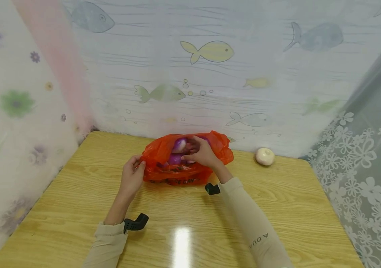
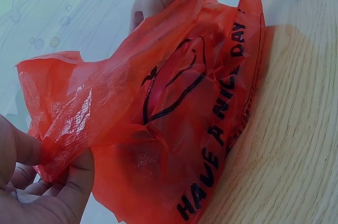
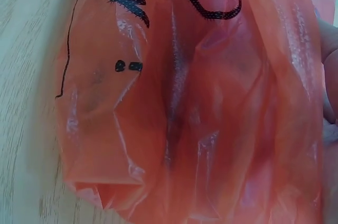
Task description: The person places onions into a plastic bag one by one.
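Observation:
An orange-red plastic bag printed with black letters lies on the wooden table near the back wall. Purple onions show through its open mouth. My left hand pinches the bag's left rim; the left wrist view shows thumb and fingers clamped on the crumpled plastic. My right hand reaches into the mouth from the right, its fingers and thumb curled round a purple onion. In the right wrist view the bag's side fills the frame and only a sliver of the right hand shows.
A white onion sits alone on the table at the back right, near the wall. Fish-patterned plastic sheeting closes in the back, and flowered curtains hang at left and right. Black wrist mounts sit on both sleeves.

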Action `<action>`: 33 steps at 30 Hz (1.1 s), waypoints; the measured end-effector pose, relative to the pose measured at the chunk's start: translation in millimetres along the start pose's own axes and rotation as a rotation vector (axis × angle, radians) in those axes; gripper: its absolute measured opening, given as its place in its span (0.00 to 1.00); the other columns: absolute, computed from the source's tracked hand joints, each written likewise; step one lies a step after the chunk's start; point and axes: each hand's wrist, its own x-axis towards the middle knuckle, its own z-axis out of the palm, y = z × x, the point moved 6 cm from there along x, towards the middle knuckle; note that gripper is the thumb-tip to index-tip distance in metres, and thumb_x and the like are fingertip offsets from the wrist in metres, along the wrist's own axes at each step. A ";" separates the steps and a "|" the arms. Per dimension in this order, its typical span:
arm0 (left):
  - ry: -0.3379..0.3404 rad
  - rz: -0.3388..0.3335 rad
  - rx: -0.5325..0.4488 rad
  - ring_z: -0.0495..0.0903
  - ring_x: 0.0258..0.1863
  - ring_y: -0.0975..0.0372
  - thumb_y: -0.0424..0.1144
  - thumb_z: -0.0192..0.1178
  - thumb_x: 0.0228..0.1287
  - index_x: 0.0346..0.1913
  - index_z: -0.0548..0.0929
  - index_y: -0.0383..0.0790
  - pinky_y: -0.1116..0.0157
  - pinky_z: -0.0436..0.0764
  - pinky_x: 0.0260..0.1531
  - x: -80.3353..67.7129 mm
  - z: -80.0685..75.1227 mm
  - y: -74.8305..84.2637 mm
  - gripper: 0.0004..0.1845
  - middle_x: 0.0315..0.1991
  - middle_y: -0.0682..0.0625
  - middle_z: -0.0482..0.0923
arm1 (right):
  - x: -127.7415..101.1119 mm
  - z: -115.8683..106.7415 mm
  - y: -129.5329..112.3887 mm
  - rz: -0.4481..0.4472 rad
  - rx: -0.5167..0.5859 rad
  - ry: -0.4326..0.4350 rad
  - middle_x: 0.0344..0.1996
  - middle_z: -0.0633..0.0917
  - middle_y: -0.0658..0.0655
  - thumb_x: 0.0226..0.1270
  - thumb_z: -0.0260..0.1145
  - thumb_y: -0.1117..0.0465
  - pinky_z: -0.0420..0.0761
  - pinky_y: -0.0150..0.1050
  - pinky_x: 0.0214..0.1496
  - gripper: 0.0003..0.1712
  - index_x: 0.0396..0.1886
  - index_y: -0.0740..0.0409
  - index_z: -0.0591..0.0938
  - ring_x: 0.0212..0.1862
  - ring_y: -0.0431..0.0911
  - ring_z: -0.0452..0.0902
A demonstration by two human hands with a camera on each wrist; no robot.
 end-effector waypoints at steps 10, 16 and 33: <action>0.000 -0.005 0.020 0.75 0.61 0.50 0.31 0.43 0.81 0.64 0.70 0.26 0.80 0.76 0.46 -1.0 -0.8 1.0 0.16 0.63 0.34 0.73 | -7.6 -4.2 -0.1 0.019 0.064 0.008 0.61 0.80 0.67 0.58 0.78 0.67 0.80 0.55 0.62 0.37 0.67 0.69 0.74 0.58 0.64 0.79; 0.006 -0.009 0.022 0.74 0.60 0.51 0.30 0.43 0.81 0.63 0.70 0.26 0.81 0.76 0.46 -0.1 -1.4 -0.6 0.16 0.63 0.33 0.73 | -12.9 -7.3 -5.3 -0.027 0.092 0.008 0.58 0.82 0.66 0.59 0.77 0.69 0.79 0.55 0.63 0.32 0.64 0.67 0.78 0.57 0.66 0.79; 0.015 -0.037 0.029 0.77 0.58 0.53 0.33 0.44 0.82 0.64 0.70 0.27 0.80 0.77 0.46 -0.1 -0.4 -1.1 0.17 0.63 0.35 0.74 | -63.5 -68.3 -36.8 -0.196 0.215 0.198 0.46 0.87 0.54 0.64 0.71 0.73 0.82 0.40 0.59 0.20 0.56 0.70 0.81 0.52 0.50 0.83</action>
